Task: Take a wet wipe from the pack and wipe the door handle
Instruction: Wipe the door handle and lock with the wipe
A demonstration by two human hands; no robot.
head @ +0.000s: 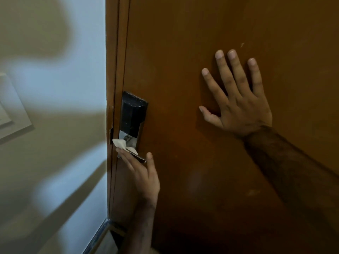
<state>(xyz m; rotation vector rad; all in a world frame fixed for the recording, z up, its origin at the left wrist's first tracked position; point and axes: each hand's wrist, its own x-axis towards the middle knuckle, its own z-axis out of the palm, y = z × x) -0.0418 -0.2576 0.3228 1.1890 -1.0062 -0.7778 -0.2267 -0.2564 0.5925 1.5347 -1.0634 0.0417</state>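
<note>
Under the lock (pixel 133 118), my left hand (pixel 141 173) pinches the wipe (pixel 121 143) against the handle (pixel 136 155); my right hand (pixel 236 99) lies flat and spread on the door (pixel 183 52). I should wrap the wipe round and rub full length.

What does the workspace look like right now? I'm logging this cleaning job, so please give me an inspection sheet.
Surface: brown wooden door, scuffed in places.
Job's things: white wet wipe pressed against the metal door handle, below the black electronic lock; the pack is not in view.
Clutter: nothing seen.
Grippers: left hand holds the wipe to the handle; right hand is flat on the door, fingers spread.
Cables: nothing seen.
Surroundings: pale wall with a switch plate at left.
</note>
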